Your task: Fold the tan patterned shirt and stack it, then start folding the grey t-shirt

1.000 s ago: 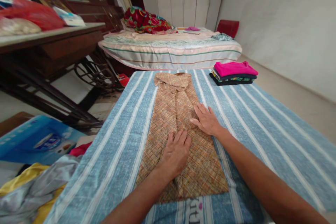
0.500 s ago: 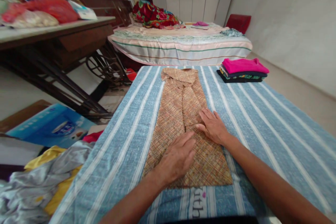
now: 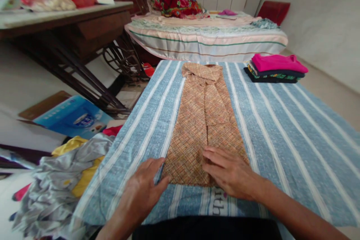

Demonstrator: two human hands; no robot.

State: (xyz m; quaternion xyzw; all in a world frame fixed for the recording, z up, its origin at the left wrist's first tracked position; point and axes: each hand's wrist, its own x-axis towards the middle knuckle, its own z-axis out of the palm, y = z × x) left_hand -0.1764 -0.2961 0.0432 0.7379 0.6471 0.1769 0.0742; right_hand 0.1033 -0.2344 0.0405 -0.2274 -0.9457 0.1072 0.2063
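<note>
A tan checked shirt (image 3: 188, 120) lies folded lengthwise into a long strip, with its collar end at the far side and one sleeve laid down along the middle. At the shirt's lower left edge is my left hand (image 3: 144, 183), thumb and fingers apart, the fingertips by the fabric. My right hand (image 3: 233, 174) rests on the lower part of the cloth, its fingers stretched out over the middle. Under the shirt spreads a blue cover with white stripes (image 3: 270, 131).
A stack of folded clothes (image 3: 278, 63), bright pink on top, sits at the far right. Loose grey and yellow clothes (image 3: 70, 172) are heaped at the left beside a blue box (image 3: 81, 116). Beyond are a sewing-machine table (image 3: 92, 15) and a bed (image 3: 208, 37).
My left hand has moved from the shirt's middle to its lower left edge. My right hand has slid down from the sleeve towards the hem. The view has shifted slightly.
</note>
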